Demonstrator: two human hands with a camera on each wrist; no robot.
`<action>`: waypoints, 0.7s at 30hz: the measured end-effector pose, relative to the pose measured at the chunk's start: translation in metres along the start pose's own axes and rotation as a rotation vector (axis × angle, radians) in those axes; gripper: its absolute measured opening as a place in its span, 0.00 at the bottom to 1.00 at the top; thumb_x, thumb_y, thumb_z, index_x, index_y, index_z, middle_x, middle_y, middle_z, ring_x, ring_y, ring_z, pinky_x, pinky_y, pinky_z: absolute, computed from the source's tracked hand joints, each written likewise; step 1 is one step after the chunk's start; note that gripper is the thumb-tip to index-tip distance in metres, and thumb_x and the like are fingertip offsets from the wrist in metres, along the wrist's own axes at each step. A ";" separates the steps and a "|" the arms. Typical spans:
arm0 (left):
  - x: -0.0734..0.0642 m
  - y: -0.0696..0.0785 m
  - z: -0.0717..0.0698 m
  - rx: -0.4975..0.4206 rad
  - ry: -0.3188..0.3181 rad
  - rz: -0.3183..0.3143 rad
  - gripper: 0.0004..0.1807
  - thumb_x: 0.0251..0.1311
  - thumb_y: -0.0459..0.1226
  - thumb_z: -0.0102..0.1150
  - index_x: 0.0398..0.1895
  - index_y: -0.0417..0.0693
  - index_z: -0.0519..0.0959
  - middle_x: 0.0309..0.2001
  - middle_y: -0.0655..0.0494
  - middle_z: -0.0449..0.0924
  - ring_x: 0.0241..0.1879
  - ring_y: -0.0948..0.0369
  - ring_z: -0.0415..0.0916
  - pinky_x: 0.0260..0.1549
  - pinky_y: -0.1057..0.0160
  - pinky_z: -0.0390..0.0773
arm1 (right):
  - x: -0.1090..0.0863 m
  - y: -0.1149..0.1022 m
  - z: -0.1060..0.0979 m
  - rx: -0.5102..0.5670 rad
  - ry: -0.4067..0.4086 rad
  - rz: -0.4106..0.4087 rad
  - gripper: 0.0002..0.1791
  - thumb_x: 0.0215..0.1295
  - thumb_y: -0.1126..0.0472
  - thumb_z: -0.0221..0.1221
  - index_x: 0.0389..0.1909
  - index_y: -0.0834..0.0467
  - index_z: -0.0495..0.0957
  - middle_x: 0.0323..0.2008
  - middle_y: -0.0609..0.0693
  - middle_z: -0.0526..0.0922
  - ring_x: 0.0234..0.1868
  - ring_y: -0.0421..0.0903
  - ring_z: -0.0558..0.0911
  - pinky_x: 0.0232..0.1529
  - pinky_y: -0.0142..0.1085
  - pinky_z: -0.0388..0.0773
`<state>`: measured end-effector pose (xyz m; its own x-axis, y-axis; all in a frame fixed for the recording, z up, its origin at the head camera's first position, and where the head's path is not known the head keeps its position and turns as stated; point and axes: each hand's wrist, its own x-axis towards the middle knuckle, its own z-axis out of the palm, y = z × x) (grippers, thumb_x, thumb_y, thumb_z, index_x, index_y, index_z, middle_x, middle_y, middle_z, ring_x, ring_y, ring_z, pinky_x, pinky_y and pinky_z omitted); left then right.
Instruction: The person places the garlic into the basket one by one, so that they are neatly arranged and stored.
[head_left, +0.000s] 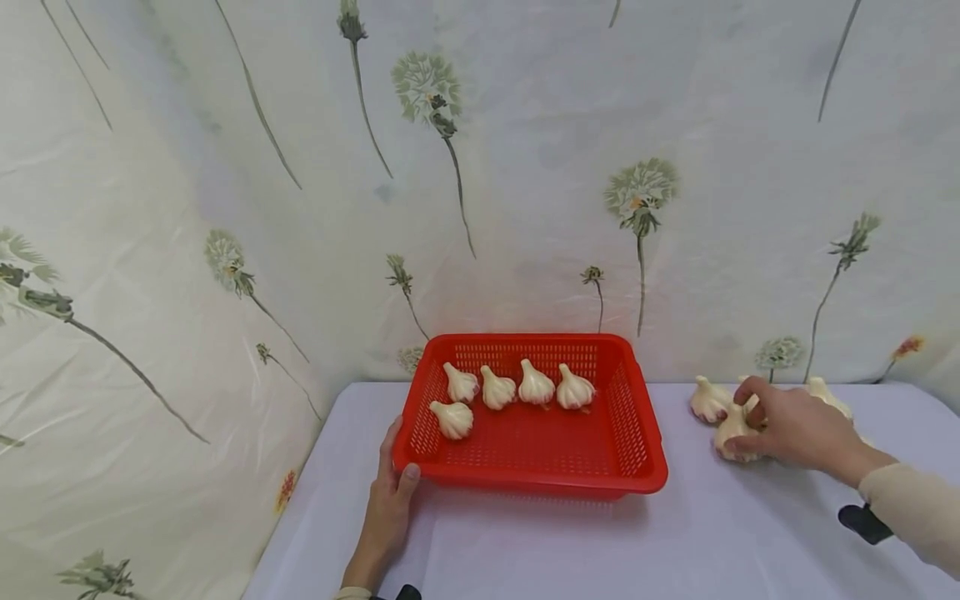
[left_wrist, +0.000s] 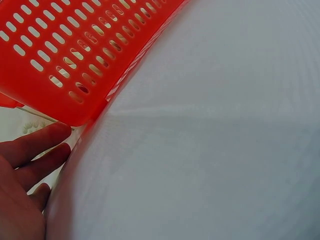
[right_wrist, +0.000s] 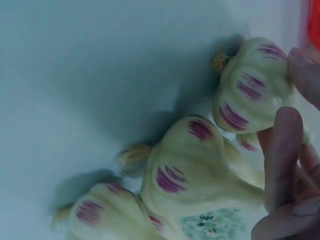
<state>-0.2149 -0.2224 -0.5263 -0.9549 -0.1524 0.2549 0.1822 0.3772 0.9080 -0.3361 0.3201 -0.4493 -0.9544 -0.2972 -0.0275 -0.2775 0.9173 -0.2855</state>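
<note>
The right hand (head_left: 798,427) pinches a garlic bulb (head_left: 731,434) at the desk's (head_left: 525,554) 3 o'clock side; the left hand (head_left: 390,504), fingers extended, touches the red basket's (head_left: 525,479) 7 o'clock corner; that basket lies at 9 o'clock from the bulb; the bulb's long axis slants, stem seemingly towards 1 o'clock, partly hidden.

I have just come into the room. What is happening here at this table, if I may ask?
A person is handling garlic. The right hand holds a garlic bulb between thumb and fingers, at the right of the table; whether it is lifted is hard to tell. More bulbs are close beside it. The left hand touches the near left corner of a red basket, where five bulbs already lie.
</note>
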 end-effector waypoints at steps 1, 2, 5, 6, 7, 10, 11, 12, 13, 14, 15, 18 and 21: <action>0.001 -0.006 0.001 -0.002 0.004 -0.002 0.35 0.71 0.45 0.50 0.76 0.80 0.48 0.72 0.59 0.65 0.67 0.54 0.68 0.59 0.43 0.75 | -0.001 0.000 0.002 -0.002 0.012 -0.006 0.44 0.36 0.29 0.73 0.44 0.59 0.74 0.34 0.52 0.84 0.29 0.44 0.78 0.24 0.36 0.76; 0.003 -0.011 0.002 -0.004 0.009 -0.002 0.35 0.71 0.45 0.50 0.75 0.82 0.48 0.72 0.61 0.65 0.67 0.56 0.67 0.59 0.44 0.75 | -0.002 0.000 0.004 -0.009 0.022 -0.009 0.43 0.37 0.29 0.73 0.42 0.59 0.75 0.33 0.51 0.83 0.28 0.43 0.77 0.24 0.35 0.74; 0.003 -0.012 0.001 -0.014 0.001 -0.017 0.36 0.71 0.46 0.50 0.75 0.82 0.48 0.73 0.63 0.62 0.68 0.55 0.66 0.58 0.46 0.76 | -0.005 0.003 0.010 -0.037 0.078 -0.044 0.37 0.37 0.28 0.72 0.36 0.56 0.77 0.30 0.46 0.81 0.26 0.41 0.73 0.22 0.33 0.68; 0.002 -0.012 0.001 -0.018 -0.002 -0.024 0.36 0.71 0.47 0.50 0.75 0.83 0.48 0.73 0.63 0.61 0.68 0.55 0.65 0.57 0.47 0.77 | -0.006 0.003 0.011 -0.046 0.097 -0.051 0.36 0.37 0.27 0.71 0.34 0.54 0.78 0.29 0.44 0.80 0.25 0.41 0.72 0.22 0.33 0.67; 0.002 -0.012 0.001 -0.022 -0.008 -0.034 0.36 0.71 0.47 0.50 0.75 0.83 0.47 0.74 0.63 0.60 0.69 0.55 0.64 0.57 0.47 0.77 | -0.007 0.004 0.013 -0.051 0.110 -0.061 0.35 0.38 0.27 0.71 0.32 0.53 0.78 0.28 0.43 0.79 0.25 0.40 0.70 0.22 0.33 0.65; 0.000 -0.012 0.001 -0.023 -0.019 -0.041 0.36 0.71 0.48 0.50 0.75 0.84 0.47 0.74 0.64 0.57 0.70 0.54 0.62 0.58 0.46 0.76 | -0.009 0.004 0.016 -0.053 0.131 -0.070 0.33 0.38 0.27 0.71 0.31 0.51 0.78 0.27 0.42 0.78 0.24 0.40 0.69 0.22 0.33 0.63; 0.000 -0.013 0.000 -0.022 -0.023 -0.030 0.36 0.71 0.47 0.50 0.75 0.83 0.47 0.75 0.64 0.57 0.70 0.54 0.62 0.60 0.44 0.74 | -0.010 0.004 0.017 -0.058 0.134 -0.067 0.32 0.38 0.28 0.71 0.31 0.51 0.79 0.26 0.42 0.77 0.24 0.40 0.69 0.22 0.33 0.63; -0.001 -0.013 0.000 -0.023 -0.024 -0.024 0.36 0.71 0.47 0.50 0.76 0.82 0.47 0.75 0.64 0.56 0.70 0.54 0.61 0.60 0.43 0.73 | -0.010 0.004 0.018 -0.063 0.135 -0.065 0.32 0.38 0.28 0.71 0.31 0.51 0.79 0.26 0.42 0.77 0.24 0.40 0.69 0.22 0.32 0.63; -0.001 -0.013 0.000 -0.025 -0.026 -0.009 0.36 0.72 0.45 0.49 0.76 0.81 0.47 0.75 0.64 0.56 0.71 0.53 0.61 0.62 0.41 0.71 | -0.011 0.004 0.019 -0.061 0.127 -0.068 0.32 0.39 0.29 0.71 0.32 0.52 0.79 0.26 0.43 0.78 0.24 0.40 0.69 0.22 0.33 0.64; -0.001 -0.013 0.000 -0.026 -0.024 0.003 0.36 0.72 0.44 0.49 0.76 0.80 0.47 0.75 0.63 0.56 0.71 0.53 0.60 0.63 0.40 0.69 | -0.011 0.004 0.019 -0.065 0.121 -0.065 0.33 0.40 0.29 0.71 0.33 0.53 0.80 0.27 0.43 0.79 0.24 0.40 0.70 0.22 0.33 0.65; -0.001 -0.013 0.000 -0.028 -0.022 0.002 0.36 0.72 0.44 0.49 0.76 0.80 0.47 0.75 0.65 0.56 0.71 0.54 0.61 0.63 0.40 0.69 | -0.011 0.004 0.019 -0.071 0.121 -0.069 0.33 0.40 0.29 0.71 0.34 0.54 0.81 0.28 0.44 0.80 0.24 0.41 0.70 0.23 0.33 0.66; 0.000 -0.012 0.000 -0.034 -0.020 -0.002 0.36 0.72 0.45 0.50 0.76 0.81 0.47 0.74 0.66 0.56 0.71 0.55 0.61 0.62 0.42 0.71 | -0.012 0.003 0.020 -0.079 0.100 -0.071 0.38 0.42 0.29 0.69 0.40 0.58 0.83 0.31 0.48 0.84 0.25 0.41 0.71 0.24 0.36 0.71; 0.002 -0.011 0.001 -0.036 -0.018 -0.023 0.36 0.71 0.46 0.50 0.75 0.83 0.47 0.74 0.66 0.57 0.70 0.56 0.62 0.59 0.45 0.75 | -0.013 0.003 0.021 -0.089 0.086 -0.065 0.41 0.43 0.29 0.69 0.44 0.61 0.84 0.33 0.49 0.85 0.26 0.42 0.72 0.25 0.39 0.76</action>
<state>-0.2187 -0.2257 -0.5364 -0.9629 -0.1444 0.2278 0.1678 0.3409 0.9250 -0.3225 0.3209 -0.4700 -0.9390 -0.3363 0.0719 -0.3439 0.9180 -0.1977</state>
